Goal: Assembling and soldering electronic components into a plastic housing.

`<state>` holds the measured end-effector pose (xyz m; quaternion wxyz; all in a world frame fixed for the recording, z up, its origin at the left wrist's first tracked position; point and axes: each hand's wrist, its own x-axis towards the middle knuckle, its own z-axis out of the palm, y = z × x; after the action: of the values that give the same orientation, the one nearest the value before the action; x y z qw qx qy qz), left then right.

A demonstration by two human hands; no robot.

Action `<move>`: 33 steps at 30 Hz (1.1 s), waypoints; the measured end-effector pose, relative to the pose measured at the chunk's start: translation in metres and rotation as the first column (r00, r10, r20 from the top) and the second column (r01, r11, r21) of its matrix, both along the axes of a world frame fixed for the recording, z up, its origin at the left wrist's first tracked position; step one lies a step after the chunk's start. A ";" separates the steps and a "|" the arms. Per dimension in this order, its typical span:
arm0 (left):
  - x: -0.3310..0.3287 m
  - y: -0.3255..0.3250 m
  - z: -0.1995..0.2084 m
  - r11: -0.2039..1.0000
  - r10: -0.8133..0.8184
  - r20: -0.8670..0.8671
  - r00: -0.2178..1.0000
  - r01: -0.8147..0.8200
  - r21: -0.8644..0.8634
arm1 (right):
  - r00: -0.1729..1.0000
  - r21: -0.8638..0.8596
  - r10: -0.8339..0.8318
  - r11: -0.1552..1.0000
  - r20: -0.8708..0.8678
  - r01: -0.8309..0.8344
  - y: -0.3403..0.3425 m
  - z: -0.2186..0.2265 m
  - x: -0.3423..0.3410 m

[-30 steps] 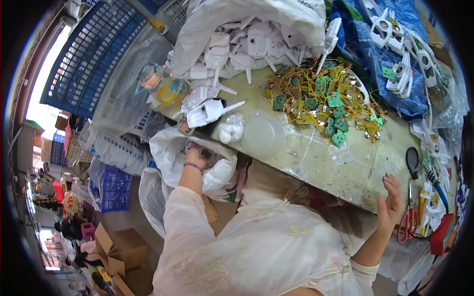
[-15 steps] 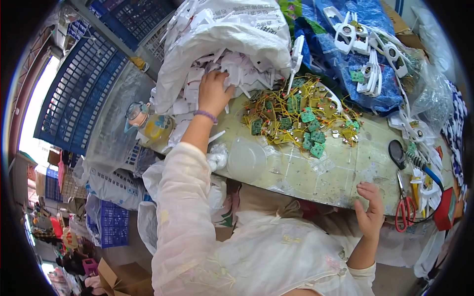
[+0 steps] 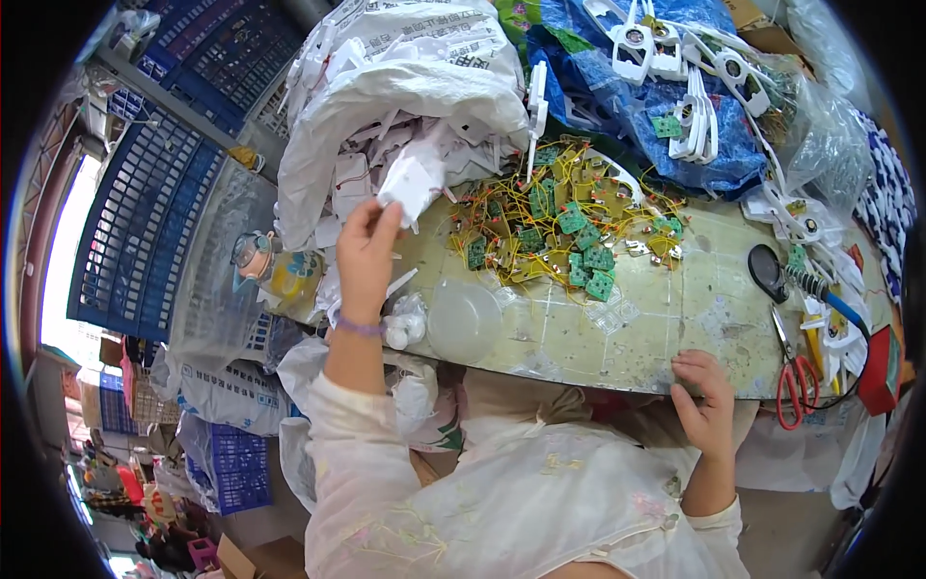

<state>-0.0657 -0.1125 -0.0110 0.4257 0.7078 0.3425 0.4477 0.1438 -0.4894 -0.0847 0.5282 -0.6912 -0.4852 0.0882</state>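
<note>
My left hand (image 3: 367,261) pinches a white plastic part (image 3: 413,183) between thumb and fingers, just in front of the mouth of a white woven sack (image 3: 444,89). The part is slightly blurred. Many similar white plastic pieces (image 3: 463,145) fill the sack, some with thin red wires. To the right of the sack lies a heap of green circuit boards (image 3: 579,220) with tangled yellow wires. My right hand (image 3: 706,403) is at the table's front edge, fingers loosely bent, thumb apart, with nothing in it.
A clear round plastic lid (image 3: 465,318) lies near the table's front edge. Red-handled scissors (image 3: 797,386), a black oval-ended tool (image 3: 767,273) and a red box (image 3: 880,372) are at the right. White plastic frames (image 3: 693,135) rest on blue sheeting (image 3: 617,125). Blue crates (image 3: 145,203) stand left.
My left hand has drawn back from the sack towards me and brought out a white plastic part. My right hand stays near the table edge. The whole view has shifted slightly.
</note>
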 end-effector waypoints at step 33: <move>0.278 -0.077 -0.013 0.725 -0.504 -0.443 0.742 0.642 0.250 | 0.945 -0.113 -0.041 0.990 0.325 0.082 0.046 -0.006 -0.002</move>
<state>0.2122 -0.1894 -0.0243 0.3293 0.9154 0.0761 0.2186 0.1416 -0.4437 -0.0911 0.4003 -0.7427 -0.5367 -0.0122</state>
